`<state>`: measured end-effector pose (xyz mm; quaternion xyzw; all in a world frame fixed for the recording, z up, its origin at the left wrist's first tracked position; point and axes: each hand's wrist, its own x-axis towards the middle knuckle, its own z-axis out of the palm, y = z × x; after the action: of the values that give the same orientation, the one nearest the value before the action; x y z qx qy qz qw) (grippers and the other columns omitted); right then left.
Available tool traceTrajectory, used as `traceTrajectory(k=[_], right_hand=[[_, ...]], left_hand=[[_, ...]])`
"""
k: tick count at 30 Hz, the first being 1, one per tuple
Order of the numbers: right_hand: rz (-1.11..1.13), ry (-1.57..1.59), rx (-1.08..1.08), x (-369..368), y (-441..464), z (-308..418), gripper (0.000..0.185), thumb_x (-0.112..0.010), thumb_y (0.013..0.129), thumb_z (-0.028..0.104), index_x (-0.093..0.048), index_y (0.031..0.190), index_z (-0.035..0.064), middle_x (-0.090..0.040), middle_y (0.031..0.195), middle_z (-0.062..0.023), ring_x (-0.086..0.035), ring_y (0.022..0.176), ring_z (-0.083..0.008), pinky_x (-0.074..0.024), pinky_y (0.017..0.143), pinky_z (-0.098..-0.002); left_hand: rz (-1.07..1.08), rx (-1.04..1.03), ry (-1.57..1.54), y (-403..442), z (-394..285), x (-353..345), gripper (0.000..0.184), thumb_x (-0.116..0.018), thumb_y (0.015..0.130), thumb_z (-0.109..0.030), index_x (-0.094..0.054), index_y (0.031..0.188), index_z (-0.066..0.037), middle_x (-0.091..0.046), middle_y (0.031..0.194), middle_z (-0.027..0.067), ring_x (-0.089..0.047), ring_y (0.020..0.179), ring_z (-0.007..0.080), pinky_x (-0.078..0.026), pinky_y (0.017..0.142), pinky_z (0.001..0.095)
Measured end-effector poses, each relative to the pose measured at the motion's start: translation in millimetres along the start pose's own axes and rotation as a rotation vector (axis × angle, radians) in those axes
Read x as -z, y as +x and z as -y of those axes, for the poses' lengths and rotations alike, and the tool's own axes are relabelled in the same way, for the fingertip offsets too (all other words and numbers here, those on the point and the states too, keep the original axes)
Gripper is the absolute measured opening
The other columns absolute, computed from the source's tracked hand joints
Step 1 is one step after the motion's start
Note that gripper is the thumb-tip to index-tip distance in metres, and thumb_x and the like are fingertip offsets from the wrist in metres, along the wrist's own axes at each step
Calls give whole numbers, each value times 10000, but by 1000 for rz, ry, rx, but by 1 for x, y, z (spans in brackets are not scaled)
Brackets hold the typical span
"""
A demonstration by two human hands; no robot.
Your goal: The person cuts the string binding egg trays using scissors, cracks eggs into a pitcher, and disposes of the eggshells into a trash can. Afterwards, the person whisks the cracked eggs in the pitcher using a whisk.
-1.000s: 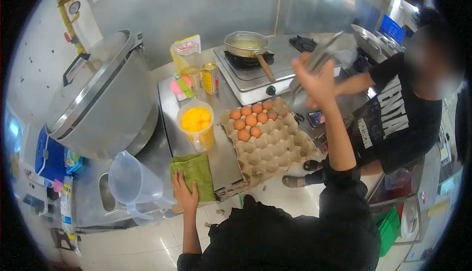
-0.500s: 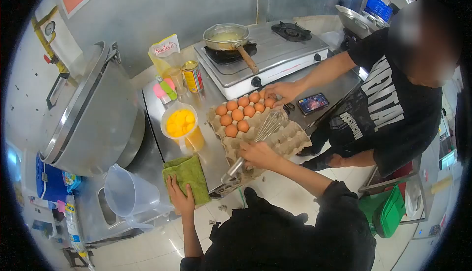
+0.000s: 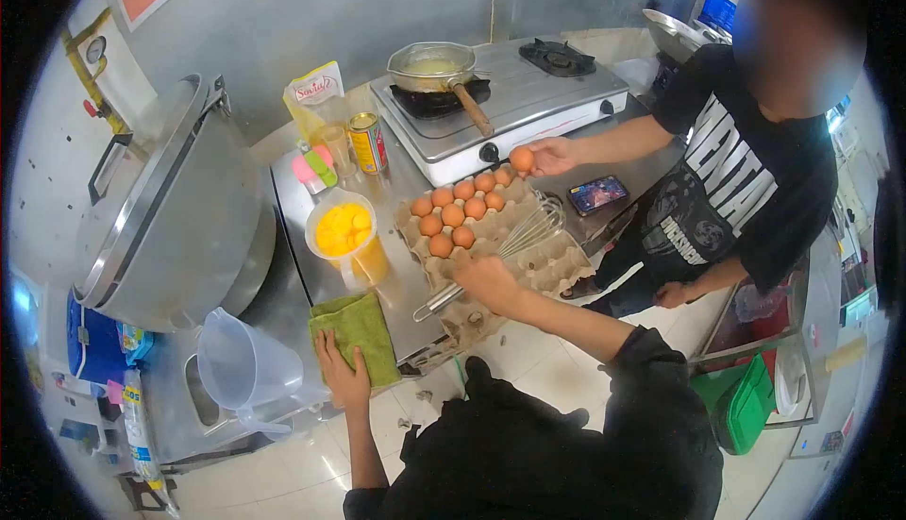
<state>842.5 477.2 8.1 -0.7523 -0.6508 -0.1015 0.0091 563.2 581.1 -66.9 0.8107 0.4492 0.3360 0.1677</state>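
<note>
A metal whisk (image 3: 531, 229) is gripped in my right hand (image 3: 487, 284), its wires over the egg tray (image 3: 547, 260). Several brown eggs (image 3: 441, 244) sit in the tray's back left part. My left hand (image 3: 343, 375) lies with its fingers spread on a folded green cloth (image 3: 363, 331) at the counter's front edge. Behind the cloth stands a clear pitcher (image 3: 363, 254) full of egg yolks. An empty plastic pitcher (image 3: 247, 364) is left of my left hand. A co-worker's hand (image 3: 555, 156) holds one egg (image 3: 522, 159) above the tray's back corner.
A large lidded pot (image 3: 189, 227) fills the left side. On the stove (image 3: 528, 114) rests a pan (image 3: 431, 69) with a wooden handle. A can (image 3: 367, 144) and a pouch (image 3: 314, 97) stand near the wall. Beside the tray lies a phone (image 3: 597, 194). The co-worker (image 3: 746, 180) stands at right.
My right hand came down from its raised position and now holds the whisk low over the tray. The co-worker's hand has lifted an egg from the tray. My left hand stays on the cloth.
</note>
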Motion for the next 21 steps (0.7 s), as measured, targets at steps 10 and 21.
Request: traceTrajectory(k=[10,21], right_hand=[[-35,428,-19,-1,-20,-8,322,-644,714,109,-533,1010,45,-469,1050,-139,-527,936,-314,-473,766,-389],[-88,1253,-123,7,20,68,274,-600,763,107,-549,1016,14,-534,915,-151,-550,855,-274,-437,756,-359]], left_hand=[[39,31,-35,0,3,4,501,-513,824,-238,-390,1267,-38,-296,1370,192,-255,1269,387,-216,1038,452],[119,103,-83,23,-44,1,435,-365,908,-326,-419,1245,-55,-328,1343,204,-277,1258,374,-173,1021,512]])
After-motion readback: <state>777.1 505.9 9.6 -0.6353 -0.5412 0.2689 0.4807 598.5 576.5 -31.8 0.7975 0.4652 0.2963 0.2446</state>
